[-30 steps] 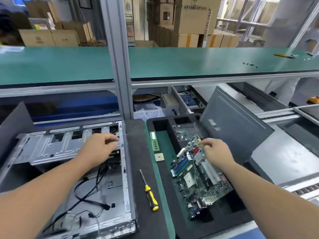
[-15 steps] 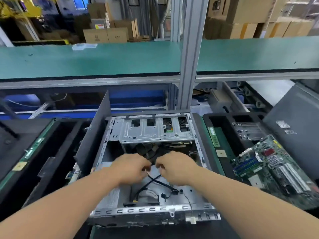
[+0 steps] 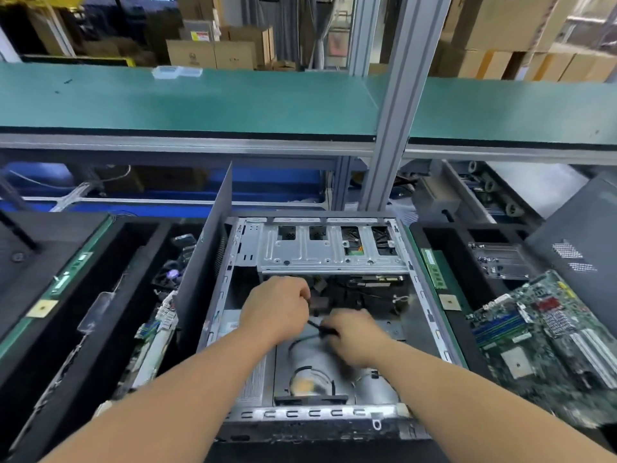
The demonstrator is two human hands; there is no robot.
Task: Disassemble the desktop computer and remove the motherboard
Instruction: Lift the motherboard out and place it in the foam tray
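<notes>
- We stand at a factory bench: a green shelf (image 3: 187, 101) runs across above, an upright metal post (image 3: 397, 105) rises in front of us, and cardboard boxes (image 3: 213, 53) are stacked behind.
- The open computer case (image 3: 317, 329) lies flat right before us, its silver drive cage (image 3: 334, 248) at the far end.
- Our left hand (image 3: 275, 314) is inside the case, fingers curled; it seems to hold a black cable (image 3: 314, 324), though blur hides the grip.
- Our right hand (image 3: 355, 335) sits just beside it, fingers curled round the same cable.
- The motherboard (image 3: 547, 342) is out of the case, lying tilted in the black foam tray (image 3: 434, 238) to the right.
- A memory stick (image 3: 433, 267) and a small square chip (image 3: 449, 301) rest on the green strip between case and tray.
- A dark side panel (image 3: 207, 262) stands upright at the case's left edge.
- Another black tray (image 3: 140, 242) lies to the left.
</notes>
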